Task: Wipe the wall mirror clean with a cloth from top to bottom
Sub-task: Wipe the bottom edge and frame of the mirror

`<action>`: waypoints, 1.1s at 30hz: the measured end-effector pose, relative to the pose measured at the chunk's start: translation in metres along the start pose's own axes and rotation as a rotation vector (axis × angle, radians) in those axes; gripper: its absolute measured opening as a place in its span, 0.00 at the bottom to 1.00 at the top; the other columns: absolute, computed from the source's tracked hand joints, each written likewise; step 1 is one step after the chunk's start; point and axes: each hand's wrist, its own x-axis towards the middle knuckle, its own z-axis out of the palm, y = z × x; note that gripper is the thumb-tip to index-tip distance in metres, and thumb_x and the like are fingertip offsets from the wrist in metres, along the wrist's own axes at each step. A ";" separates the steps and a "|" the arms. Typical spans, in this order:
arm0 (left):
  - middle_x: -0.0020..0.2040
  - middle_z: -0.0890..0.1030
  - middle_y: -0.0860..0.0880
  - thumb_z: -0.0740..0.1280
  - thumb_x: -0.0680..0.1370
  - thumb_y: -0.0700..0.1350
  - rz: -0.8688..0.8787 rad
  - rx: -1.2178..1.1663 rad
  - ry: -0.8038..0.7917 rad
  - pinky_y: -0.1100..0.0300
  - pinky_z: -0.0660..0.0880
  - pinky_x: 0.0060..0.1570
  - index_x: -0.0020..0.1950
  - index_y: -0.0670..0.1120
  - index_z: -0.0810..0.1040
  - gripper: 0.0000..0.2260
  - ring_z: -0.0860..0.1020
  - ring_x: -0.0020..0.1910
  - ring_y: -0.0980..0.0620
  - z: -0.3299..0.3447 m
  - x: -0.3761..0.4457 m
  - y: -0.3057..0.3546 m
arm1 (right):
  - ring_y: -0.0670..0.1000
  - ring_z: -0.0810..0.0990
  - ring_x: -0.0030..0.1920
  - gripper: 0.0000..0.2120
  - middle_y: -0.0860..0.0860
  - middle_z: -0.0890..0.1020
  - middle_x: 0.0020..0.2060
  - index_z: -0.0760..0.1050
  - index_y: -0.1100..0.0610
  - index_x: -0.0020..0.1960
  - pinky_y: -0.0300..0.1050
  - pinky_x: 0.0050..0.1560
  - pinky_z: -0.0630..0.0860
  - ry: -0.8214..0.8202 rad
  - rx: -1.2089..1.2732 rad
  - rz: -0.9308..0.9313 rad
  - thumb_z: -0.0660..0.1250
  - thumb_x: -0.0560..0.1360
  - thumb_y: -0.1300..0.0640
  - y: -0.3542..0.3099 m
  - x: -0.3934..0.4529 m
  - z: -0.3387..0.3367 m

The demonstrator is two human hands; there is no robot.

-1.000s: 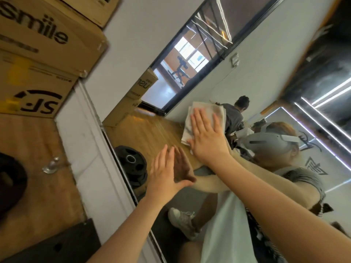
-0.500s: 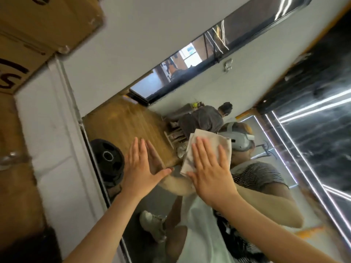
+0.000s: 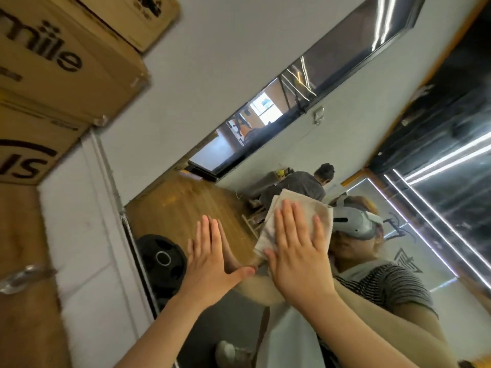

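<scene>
R hand (image 3: 295, 258) flat, fingers spread, pressing cloth (image 3: 292, 208) on mirror (image 3: 212, 88); L hand (image 3: 210, 264) flat, prob. touching glass.

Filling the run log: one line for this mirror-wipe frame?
phase: wiping | right hand: flat, pressing cloth to wall mirror | left hand: flat on glass, no cloth | cardboard boxes: beside mirror
</scene>
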 end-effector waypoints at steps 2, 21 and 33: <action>0.62 0.13 0.51 0.35 0.51 0.85 -0.017 0.017 -0.051 0.51 0.27 0.68 0.60 0.47 0.12 0.58 0.15 0.61 0.54 -0.002 0.002 0.000 | 0.61 0.54 0.75 0.30 0.60 0.59 0.74 0.63 0.64 0.73 0.61 0.75 0.43 0.016 0.006 0.009 0.45 0.79 0.47 -0.003 0.036 -0.007; 0.76 0.28 0.47 0.71 0.64 0.70 -0.131 -0.100 0.040 0.46 0.42 0.75 0.75 0.46 0.27 0.63 0.32 0.76 0.46 -0.036 0.005 0.004 | 0.59 0.62 0.74 0.30 0.59 0.61 0.73 0.63 0.63 0.73 0.58 0.74 0.42 -0.123 -0.044 -0.189 0.47 0.78 0.45 0.008 0.058 -0.013; 0.70 0.19 0.48 0.51 0.52 0.82 -0.090 -0.103 0.001 0.51 0.30 0.70 0.59 0.51 0.13 0.60 0.22 0.71 0.48 -0.020 0.014 -0.014 | 0.56 0.37 0.78 0.32 0.57 0.40 0.78 0.38 0.60 0.78 0.59 0.73 0.34 -0.198 -0.176 -0.185 0.41 0.83 0.43 -0.037 0.240 -0.026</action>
